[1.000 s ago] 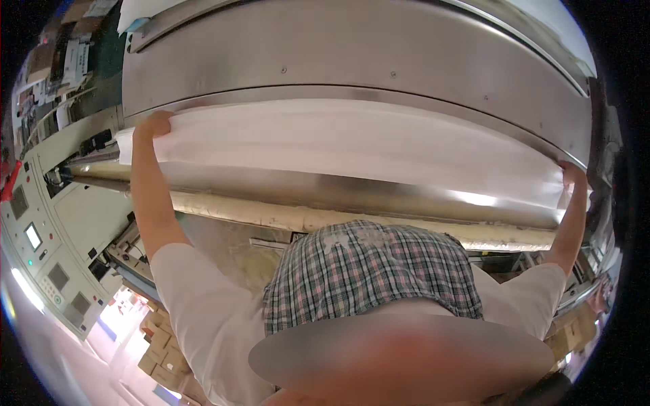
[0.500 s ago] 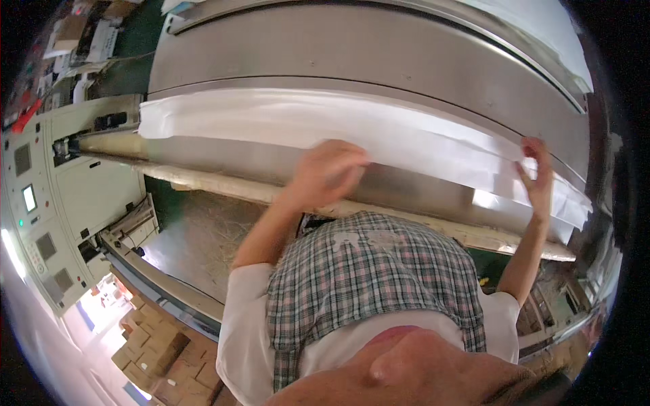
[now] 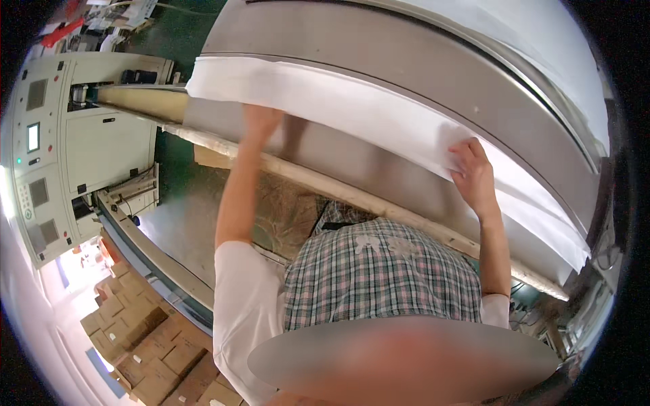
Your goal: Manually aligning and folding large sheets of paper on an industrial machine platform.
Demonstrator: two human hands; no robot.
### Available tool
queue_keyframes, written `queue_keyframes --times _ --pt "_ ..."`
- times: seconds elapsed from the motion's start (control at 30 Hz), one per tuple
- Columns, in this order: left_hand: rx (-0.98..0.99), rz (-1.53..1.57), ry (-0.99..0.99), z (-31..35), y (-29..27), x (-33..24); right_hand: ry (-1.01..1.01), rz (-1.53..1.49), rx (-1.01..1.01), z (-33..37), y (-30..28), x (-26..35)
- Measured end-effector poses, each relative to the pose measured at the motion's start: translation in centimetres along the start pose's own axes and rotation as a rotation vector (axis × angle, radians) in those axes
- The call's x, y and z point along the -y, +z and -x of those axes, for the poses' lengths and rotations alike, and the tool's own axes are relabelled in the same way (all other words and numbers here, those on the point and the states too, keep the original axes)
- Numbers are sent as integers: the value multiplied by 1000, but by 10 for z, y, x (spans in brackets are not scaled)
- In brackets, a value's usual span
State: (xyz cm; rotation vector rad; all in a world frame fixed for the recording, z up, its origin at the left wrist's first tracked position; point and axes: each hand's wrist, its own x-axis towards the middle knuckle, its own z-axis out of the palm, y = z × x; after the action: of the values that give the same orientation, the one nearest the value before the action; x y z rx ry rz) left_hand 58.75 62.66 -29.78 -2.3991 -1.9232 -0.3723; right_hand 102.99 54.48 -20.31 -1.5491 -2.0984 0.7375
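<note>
A long strip of white sheet material (image 3: 359,115), thin and lightly creased, lies across the front of a broad grey metal bed (image 3: 386,51). I cannot tell whether it is cloth or film. My left hand (image 3: 263,120) reaches to the strip's near edge toward its left end; its fingers are blurred and partly hidden there, so their grip does not show. Farther right, my right hand (image 3: 476,174) is at the same edge, fingers bent, with a gap between thumb and fingertips. A shadow falls on the sheet beside it.
A pale roller bar (image 3: 325,177) runs between my body and the bed. At left stands a cream machine cabinet (image 3: 101,145) with a lit screen and buttons. Stacked cardboard boxes (image 3: 152,345) are at lower left. More white material (image 3: 535,54) lies beyond the bed.
My left hand has moved left and away from me to the strip's near edge. My right hand has shifted left along the strip, its fingers more bent. The whole view has turned slightly.
</note>
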Motion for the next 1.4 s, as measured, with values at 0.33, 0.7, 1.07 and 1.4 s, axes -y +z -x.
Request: queue_keyframes --times 0.33,0.7,1.07,1.4 --pt "-164 -169 -113 -22 -49 323 -160 -44 -30 -88 90 97" --pt "-29 312 349 -113 -51 27 -108 77 -114 -96 115 96" --pt "137 159 189 -27 8 165 95 339 -198 6 40 19" --pt "-7 -285 31 -22 -15 133 360 537 -449 106 -90 -139"
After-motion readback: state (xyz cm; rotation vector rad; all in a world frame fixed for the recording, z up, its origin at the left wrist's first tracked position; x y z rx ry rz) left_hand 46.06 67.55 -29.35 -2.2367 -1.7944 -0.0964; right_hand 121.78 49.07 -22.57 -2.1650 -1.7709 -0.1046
